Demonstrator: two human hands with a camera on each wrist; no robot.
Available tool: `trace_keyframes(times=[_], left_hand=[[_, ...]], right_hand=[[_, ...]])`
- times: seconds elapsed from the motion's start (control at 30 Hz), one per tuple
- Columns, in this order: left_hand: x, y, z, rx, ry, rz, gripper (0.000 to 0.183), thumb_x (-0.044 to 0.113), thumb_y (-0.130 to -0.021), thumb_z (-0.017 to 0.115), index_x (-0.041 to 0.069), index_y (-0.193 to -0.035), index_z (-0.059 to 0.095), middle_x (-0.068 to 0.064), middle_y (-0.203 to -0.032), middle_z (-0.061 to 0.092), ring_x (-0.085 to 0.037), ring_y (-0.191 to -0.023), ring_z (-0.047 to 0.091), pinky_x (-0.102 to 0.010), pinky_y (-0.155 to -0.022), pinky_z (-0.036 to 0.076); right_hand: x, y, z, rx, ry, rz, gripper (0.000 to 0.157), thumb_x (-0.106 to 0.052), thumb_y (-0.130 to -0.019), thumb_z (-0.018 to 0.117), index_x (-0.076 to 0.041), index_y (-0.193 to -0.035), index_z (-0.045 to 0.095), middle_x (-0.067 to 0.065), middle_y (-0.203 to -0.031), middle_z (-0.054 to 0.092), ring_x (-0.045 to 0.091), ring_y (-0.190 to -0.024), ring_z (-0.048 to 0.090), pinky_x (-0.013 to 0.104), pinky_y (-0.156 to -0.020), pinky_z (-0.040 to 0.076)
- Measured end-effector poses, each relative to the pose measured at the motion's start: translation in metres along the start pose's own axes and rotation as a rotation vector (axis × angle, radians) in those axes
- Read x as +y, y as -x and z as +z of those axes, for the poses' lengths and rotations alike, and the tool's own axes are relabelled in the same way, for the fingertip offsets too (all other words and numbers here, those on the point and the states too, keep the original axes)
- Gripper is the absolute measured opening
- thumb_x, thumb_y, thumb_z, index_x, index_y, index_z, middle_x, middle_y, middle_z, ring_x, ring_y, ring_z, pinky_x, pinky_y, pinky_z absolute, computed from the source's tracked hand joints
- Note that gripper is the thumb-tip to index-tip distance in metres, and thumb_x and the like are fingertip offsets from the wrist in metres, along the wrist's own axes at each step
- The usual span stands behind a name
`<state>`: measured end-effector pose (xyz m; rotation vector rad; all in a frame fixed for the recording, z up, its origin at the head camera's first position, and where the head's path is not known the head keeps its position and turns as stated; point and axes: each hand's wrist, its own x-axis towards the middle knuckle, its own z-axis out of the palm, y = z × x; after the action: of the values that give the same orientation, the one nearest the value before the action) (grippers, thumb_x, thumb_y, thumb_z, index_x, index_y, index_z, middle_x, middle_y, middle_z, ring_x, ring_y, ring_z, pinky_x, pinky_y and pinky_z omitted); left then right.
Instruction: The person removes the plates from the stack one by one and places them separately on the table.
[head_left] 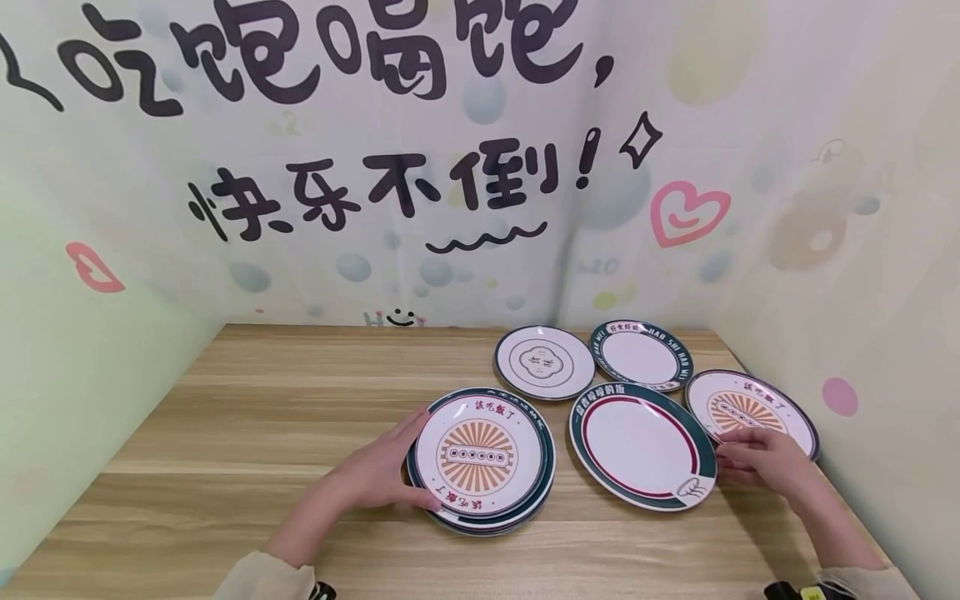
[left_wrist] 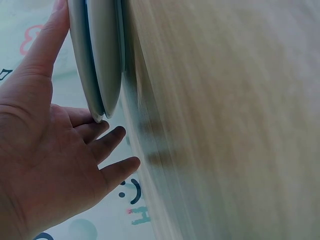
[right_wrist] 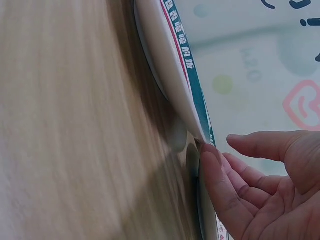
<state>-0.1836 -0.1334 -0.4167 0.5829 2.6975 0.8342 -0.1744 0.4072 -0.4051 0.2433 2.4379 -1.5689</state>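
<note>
A stack of plates (head_left: 477,454) stands in the middle front of the table, the top one white with an orange sunburst. My left hand (head_left: 390,471) is spread against its left rim, one digit at the front edge. In the left wrist view, fingers of the left hand (left_wrist: 60,150) touch the rims from the side. Right of the stack lies a larger plate (head_left: 645,446) with a green border and red ring. My right hand (head_left: 761,460) has its fingertips at that plate's right rim. In the right wrist view, the right hand (right_wrist: 265,185) has its upper digit apart from the plate.
A sunburst plate (head_left: 738,400) lies partly behind the right hand, near the right wall. Farther back are a plate with a central emblem (head_left: 543,362) and a green-bordered plate (head_left: 641,357). Printed cloth walls (head_left: 450,283) border the wooden table (head_left: 225,442).
</note>
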Motion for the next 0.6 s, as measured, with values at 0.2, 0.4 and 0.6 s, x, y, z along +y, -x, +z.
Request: trace_keyframes(times=[0.2,0.4,0.6], left_hand=[[0.0007,0.0010,-0.0008,0.001,0.001,-0.004,0.126,0.058,-0.065,0.087,0.011,-0.160,0.019,-0.014,-0.168,0.017,-0.038,-0.152,0.025,-0.059,-0.119,0.031],[0.0011,0.0003,-0.0002,-0.001,-0.002,-0.014,0.126,0.059,-0.065,0.087,0.012,-0.160,0.019,-0.012,-0.168,0.017,-0.037,-0.152,0.025,-0.058,-0.119,0.032],[0.0015,0.0002,-0.0002,-0.001,0.004,-0.018,0.126,0.059,-0.065,0.087,0.011,-0.160,0.019,-0.012,-0.168,0.017,-0.037,-0.152,0.025,-0.058,-0.119,0.032]], right_hand=[[-0.0039,-0.0011,-0.0016,0.010,0.033,0.008,0.041,-0.008,-0.098,0.061,0.022,-0.123,0.049,-0.005,-0.085,0.074,0.008,-0.077,0.072,0.028,-0.073,0.063],[-0.0070,-0.0004,0.0000,0.017,0.072,-0.002,0.044,-0.009,-0.099,0.061,0.022,-0.125,0.048,-0.004,-0.087,0.074,0.007,-0.078,0.071,0.028,-0.074,0.062],[-0.0092,-0.0013,0.0019,0.023,0.085,-0.001,0.048,-0.012,-0.099,0.061,0.021,-0.129,0.045,-0.004,-0.090,0.074,0.005,-0.079,0.071,0.026,-0.075,0.062]])
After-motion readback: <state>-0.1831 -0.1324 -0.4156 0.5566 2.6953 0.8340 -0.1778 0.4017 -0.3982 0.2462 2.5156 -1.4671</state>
